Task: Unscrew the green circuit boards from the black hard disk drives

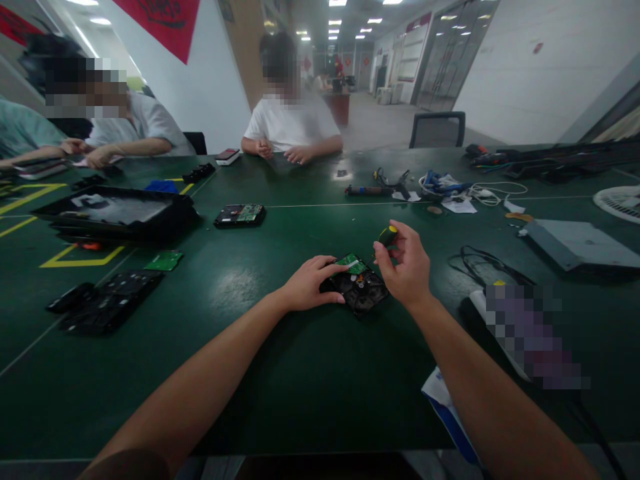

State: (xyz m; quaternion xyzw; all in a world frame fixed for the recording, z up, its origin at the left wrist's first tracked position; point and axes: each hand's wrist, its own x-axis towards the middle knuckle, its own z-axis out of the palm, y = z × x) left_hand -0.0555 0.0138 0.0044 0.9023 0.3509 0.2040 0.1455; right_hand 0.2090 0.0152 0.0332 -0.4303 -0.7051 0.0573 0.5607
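"Where is the piece in hand?"

"A flat, black, rectangular device lies on the dark green surface, between the person's two hands. A small green circuit board sits at its far side."

"And the left hand?"

"It covers the device's left corner. Its grip pinches that corner, thumb at the near edge and fingers toward the far edge, with the index finger reaching onto the board."

"What does the right hand have?"

"A screwdriver with a green and yellow handle, pinched in its grip between thumb and fingers. The tool leans, its thin dark shaft slanting down toward the far right of the device. Whether the tip touches anything is too small to tell."

"What is around them on the left?"

"Beyond the left hand lies a second black device with a green and silver face. Farther left stands a shallow black plastic tray, with a loose green board just in front of it and some flat black plastic parts nearer the person."

"And on the right?"

"A grey metal box, with a looped black cable beside it. Across the surface, a co-worker in a white short-sleeved shirt sits with both forearms near the far edge."
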